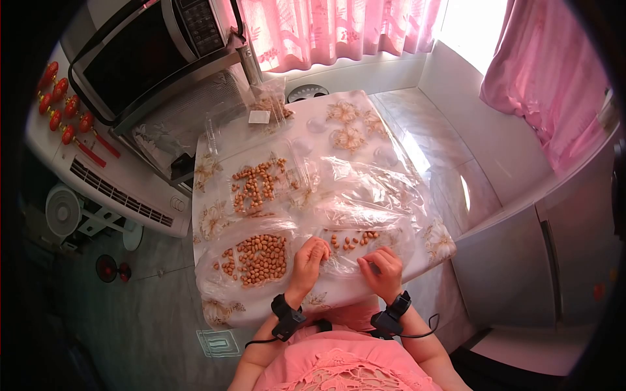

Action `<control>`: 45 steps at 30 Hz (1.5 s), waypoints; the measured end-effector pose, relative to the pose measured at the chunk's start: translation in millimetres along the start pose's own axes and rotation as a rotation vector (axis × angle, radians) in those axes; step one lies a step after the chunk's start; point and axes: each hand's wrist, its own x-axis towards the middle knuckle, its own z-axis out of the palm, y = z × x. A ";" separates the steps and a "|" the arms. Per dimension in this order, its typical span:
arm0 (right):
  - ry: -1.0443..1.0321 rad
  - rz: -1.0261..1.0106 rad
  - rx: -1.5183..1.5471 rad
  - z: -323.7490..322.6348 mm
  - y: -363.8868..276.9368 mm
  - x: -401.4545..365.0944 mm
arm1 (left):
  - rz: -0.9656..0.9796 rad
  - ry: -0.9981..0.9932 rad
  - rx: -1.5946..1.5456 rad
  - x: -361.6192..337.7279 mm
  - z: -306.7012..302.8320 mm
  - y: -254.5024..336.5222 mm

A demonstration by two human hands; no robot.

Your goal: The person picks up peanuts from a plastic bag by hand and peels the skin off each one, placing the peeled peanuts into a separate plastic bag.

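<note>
My left hand [310,258] is closed, fingers curled, at the near left edge of a clear plastic bag [339,263] holding several round brown nuts [345,243]. Across from it, my right hand [383,268] bends its fingers together at the bag's near right side. Anything pinched in either hand is too small or hidden to make out. To the left of my left hand, a bigger pile of brown nuts [262,259] lies in another open clear bag [212,281]. Farther back, more nuts [254,188] sit in a clear plastic tray [226,190].
Crumpled clear plastic [365,189] covers the right middle of the flowered tablecloth [438,242]. A bag with a white label [259,117] stands at the back left. A microwave [140,62] on a rack is beyond the table, and a grey cabinet [502,274] stands right.
</note>
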 end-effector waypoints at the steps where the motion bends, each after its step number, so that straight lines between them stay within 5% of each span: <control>1: 0.000 -0.003 -0.002 0.0 0.1 0.1 | 0.025 -0.008 0.009 0.3 -0.8 -1.3; 24: -0.014 -0.002 -0.001 -0.1 0.8 -0.7 | -0.069 -0.049 0.011 -5.4 0.5 0.7; 29: -0.045 -0.023 0.004 -1.9 0.8 0.0 | -0.012 -0.069 0.296 -6.4 3.1 12.2; 45: -0.103 -0.128 0.011 -3.1 -0.8 2.7 | 0.094 -0.132 0.478 -5.7 13.7 19.9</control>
